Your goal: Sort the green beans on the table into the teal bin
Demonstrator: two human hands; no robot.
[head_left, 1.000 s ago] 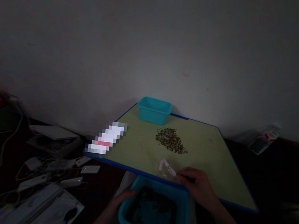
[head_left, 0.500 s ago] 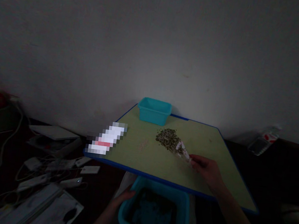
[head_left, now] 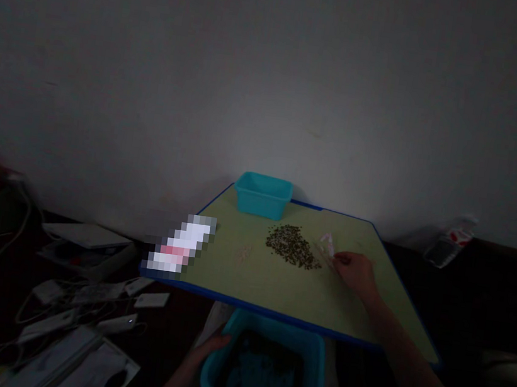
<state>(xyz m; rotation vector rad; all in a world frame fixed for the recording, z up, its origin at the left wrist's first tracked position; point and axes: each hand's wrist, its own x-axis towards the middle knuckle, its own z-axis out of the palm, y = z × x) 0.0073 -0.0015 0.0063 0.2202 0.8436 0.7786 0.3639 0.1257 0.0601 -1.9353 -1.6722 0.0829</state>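
My right hand (head_left: 356, 276) is closed on a small clear plastic bag (head_left: 327, 243) with a pink-and-white patch, held just over the table. Left of the bag lies a spread heap of small dark and pale seeds or grains (head_left: 290, 246). A smaller scatter of pale bits (head_left: 243, 254) sits farther left. Below the table's near edge, my left hand (head_left: 208, 347) grips the left rim of a turquoise plastic tub (head_left: 320, 379), thumb on the rim. Dark bits lie along the inside of this tub. The fingers under the rim are hidden.
A second turquoise tub (head_left: 261, 205) stands at the back of the blue-edged table (head_left: 274, 291). A blurred-out bright phone-like screen (head_left: 180, 243) lies at the left edge. Cables and white power strips (head_left: 50, 325) crowd the floor left; a plastic bottle (head_left: 449, 243) is at right.
My right hand has lifted the plastic bag off the heap and moved it right; more grains lie at the heap's near right end. My left hand stays on the tub.
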